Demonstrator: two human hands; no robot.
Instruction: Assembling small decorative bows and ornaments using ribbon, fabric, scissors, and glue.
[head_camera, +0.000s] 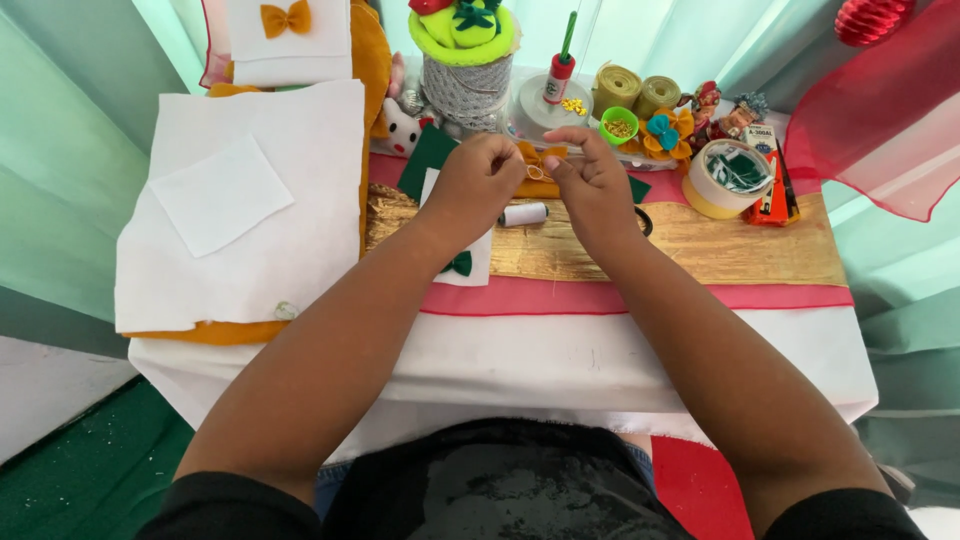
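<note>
Counter (560, 350) w/ white, pink & gold cloth sits amid pale green drapes. Left hand (478, 183) & right hand (590, 180) meet above it, fingers pressed together pinching a small orange felt bow (537, 163), raised close for fine work, white thread spool (524, 214) just below. Behind, green cup (619, 125) holds yellow beads.

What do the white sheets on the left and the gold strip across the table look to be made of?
The white sheets look like felt: matte, soft-edged and lying limp, with orange layers showing underneath. The gold strip appears to be a metallic fabric or ribbon, shiny and wrinkled, though foil paper is possible. The small orange piece between both hands also looks like felt, but it is mostly hidden.
</note>
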